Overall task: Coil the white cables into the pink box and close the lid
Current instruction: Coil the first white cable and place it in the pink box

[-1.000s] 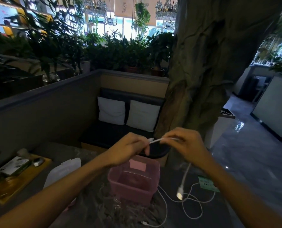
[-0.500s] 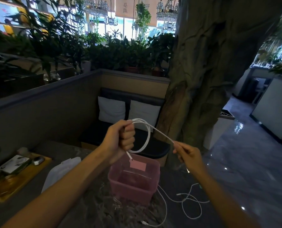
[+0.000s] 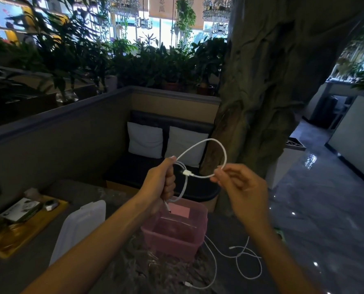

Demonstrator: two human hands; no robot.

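Above the open pink box [image 3: 174, 240] I hold a white cable [image 3: 208, 143] wound into loops. My left hand [image 3: 160, 183] is closed around the gathered loops, with a plug end hanging below it just over the box. My right hand [image 3: 240, 187] pinches the cable to the right, near its other plug, which points toward my left hand. A second white cable [image 3: 246, 264] lies loose on the dark table [image 3: 134, 272] to the right of the box. The white lid [image 3: 81, 225] lies flat on the table left of the box.
A yellow tray [image 3: 28, 228] with a small box and other small items sits at the table's left edge. A large tree trunk [image 3: 261, 92] rises just behind the table on the right. A dark bench with two white cushions [image 3: 166, 141] stands beyond the table.
The cable has gained another loop. My right hand rose and came in toward my left hand, bringing the free plug end up off the table to the coil.
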